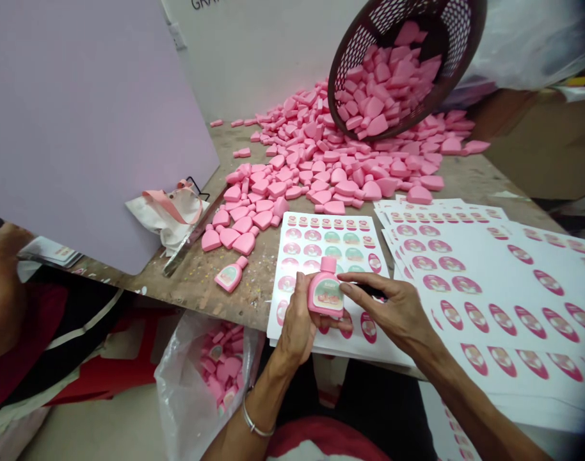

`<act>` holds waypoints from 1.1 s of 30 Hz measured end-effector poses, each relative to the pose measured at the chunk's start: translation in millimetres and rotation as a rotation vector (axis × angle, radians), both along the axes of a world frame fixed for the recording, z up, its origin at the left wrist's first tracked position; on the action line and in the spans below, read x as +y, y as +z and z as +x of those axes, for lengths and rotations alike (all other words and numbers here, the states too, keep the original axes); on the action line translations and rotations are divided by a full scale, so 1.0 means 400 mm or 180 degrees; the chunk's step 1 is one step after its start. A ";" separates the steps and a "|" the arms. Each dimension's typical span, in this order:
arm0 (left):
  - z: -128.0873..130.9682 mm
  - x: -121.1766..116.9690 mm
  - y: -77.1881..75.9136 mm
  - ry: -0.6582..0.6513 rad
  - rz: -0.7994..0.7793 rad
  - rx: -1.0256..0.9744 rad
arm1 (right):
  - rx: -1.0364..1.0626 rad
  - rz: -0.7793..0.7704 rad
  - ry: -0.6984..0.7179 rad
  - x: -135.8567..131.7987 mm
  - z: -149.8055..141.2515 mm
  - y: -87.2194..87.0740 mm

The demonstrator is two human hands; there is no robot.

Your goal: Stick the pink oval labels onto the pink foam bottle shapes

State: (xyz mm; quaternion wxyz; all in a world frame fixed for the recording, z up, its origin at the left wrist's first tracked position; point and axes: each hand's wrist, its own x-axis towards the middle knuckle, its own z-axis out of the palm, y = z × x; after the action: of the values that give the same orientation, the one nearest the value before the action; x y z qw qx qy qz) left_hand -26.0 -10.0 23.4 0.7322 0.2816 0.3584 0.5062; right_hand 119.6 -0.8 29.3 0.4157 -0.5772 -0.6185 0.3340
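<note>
A wooden bench (261, 275) stands against a pale wall (254, 57). The bottle (328, 291), pink and held upright with its cap at the top, is above the near edge of the bench. A green and cream label covers its front face. The left hand (299, 320) holds the bottle, thumb at the left side and fingers beneath the base. The right hand (395, 307) is narrowed, its thumb and index fingertips at the right edge of the label; whether it also grips the bottle cannot be told. A dark item shows under the right fingers; its type is unclear.

Directly below the hands lies a sticker sheet (302, 246). To its right, further sheets (489, 269) overlap in a loose stack. To its left, a second labelled bottle (230, 274) lies on the bench. Beyond, unlabelled pink bottles form a pile (316, 160), with a tipped basket (458, 45) of the same parts behind. Below the bench edge, a clear bag (177, 378) contains more bottles. A lilac panel (91, 128) stands at left.
</note>
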 end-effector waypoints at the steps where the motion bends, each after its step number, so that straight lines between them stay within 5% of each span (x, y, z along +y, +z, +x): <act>1: -0.001 0.000 -0.001 -0.0003 0.0003 0.0013 | -0.0018 0.0028 0.0000 0.000 -0.001 -0.001; 6: -0.013 -0.007 -0.010 -0.0157 0.0220 0.0366 | -0.0486 0.0478 -0.0105 0.002 0.006 -0.007; 9: -0.015 -0.012 -0.005 -0.0257 0.0333 0.0508 | -0.1144 0.0804 -0.0573 0.006 0.006 -0.009; 16: -0.042 -0.027 0.014 -0.0642 0.0418 0.0697 | -0.0001 -0.0320 -0.0351 0.043 -0.017 -0.059; 18: -0.094 -0.024 -0.010 -0.0221 0.0544 0.1399 | -0.0158 -0.0448 -0.0616 0.055 -0.003 -0.081; 23: -0.248 0.015 -0.076 0.1041 0.0817 0.4376 | -0.0560 -0.0478 -0.0621 0.055 0.042 -0.118; 28: -0.311 0.168 -0.064 0.1031 0.0834 0.6259 | -0.0816 -0.0123 -0.0610 0.044 0.053 -0.136; 33: -0.317 0.332 -0.066 0.0566 0.0625 0.6471 | -0.0895 -0.0036 -0.0621 0.038 0.071 -0.132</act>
State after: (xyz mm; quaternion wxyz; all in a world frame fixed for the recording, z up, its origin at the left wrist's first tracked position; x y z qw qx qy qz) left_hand -152.8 122.9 -2.9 0.0157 0.6085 0.7861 0.1076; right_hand 148.1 14.6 -23.5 0.3523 -0.6779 -0.6097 0.2114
